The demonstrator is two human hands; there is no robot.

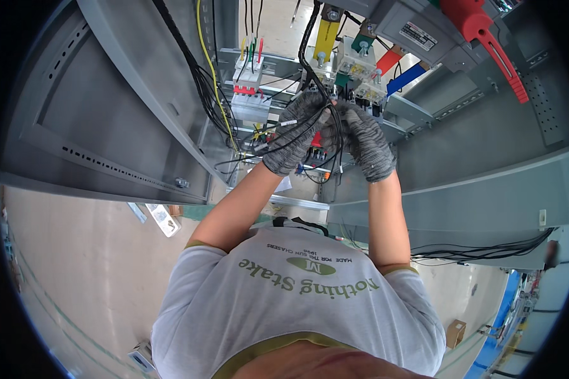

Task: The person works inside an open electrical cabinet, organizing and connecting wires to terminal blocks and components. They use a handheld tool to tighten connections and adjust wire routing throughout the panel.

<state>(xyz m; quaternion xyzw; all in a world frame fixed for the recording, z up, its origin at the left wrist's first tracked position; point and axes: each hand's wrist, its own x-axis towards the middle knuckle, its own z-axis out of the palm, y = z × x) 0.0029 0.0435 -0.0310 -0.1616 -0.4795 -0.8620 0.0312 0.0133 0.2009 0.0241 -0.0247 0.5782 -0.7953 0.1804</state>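
Near the upper centre of the frame, we have the black wires (338,129) hanging in a loose bundle between our two gloved hands, with several ends fanning out toward the lower left. We judge the step in hand to be sorting or placing these wires; the next move seems to call for singling out one end without tangling the rest. The bundle lies against the fingertips of our left hand (299,132), which are drawn together and appear pinched on it. Our right hand (367,142) curls in just beside it from the right, fingers bent; the tips are hidden, so we cannot tell whether they grip anything. Just above our hands sit the clear-covered terminals (355,60), below a yellow bar (327,39). Farther out, we see a white breaker (248,76) at upper left of centre and a red handle (501,60) at upper right.
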